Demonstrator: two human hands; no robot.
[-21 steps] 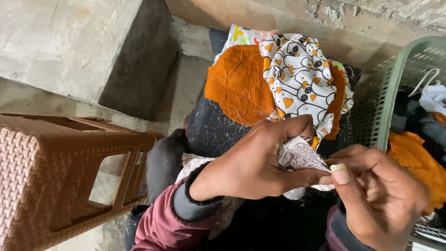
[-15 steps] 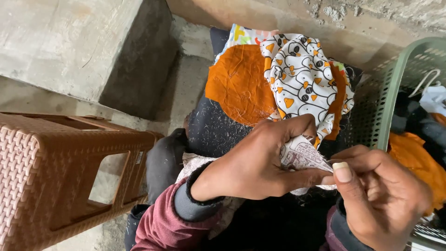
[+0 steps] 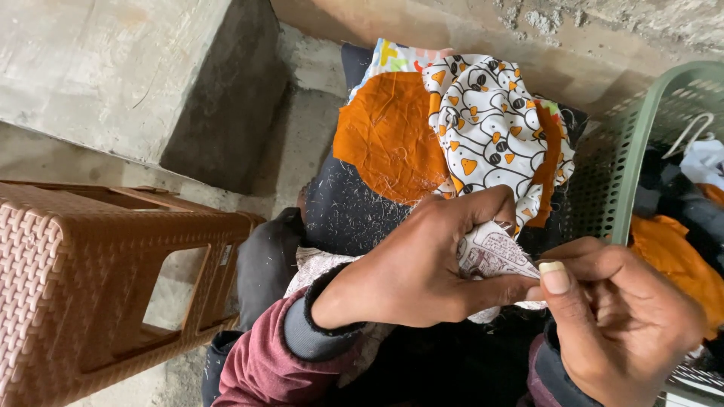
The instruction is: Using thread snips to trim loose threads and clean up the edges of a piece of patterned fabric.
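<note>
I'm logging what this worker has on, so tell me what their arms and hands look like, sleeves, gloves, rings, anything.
Both hands are bare, with no gloves and no rings in view. The left hand comes out of a maroon sleeve with a grey ribbed cuff that looks frayed at its edge. The right hand shows a short pale thumbnail; only a dark edge of its sleeve shows, maroon and grey.

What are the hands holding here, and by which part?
Both hold a small white printed cloth piece: the left hand wraps its upper edge, the right hand pinches its right corner between thumb and fingers.
</note>
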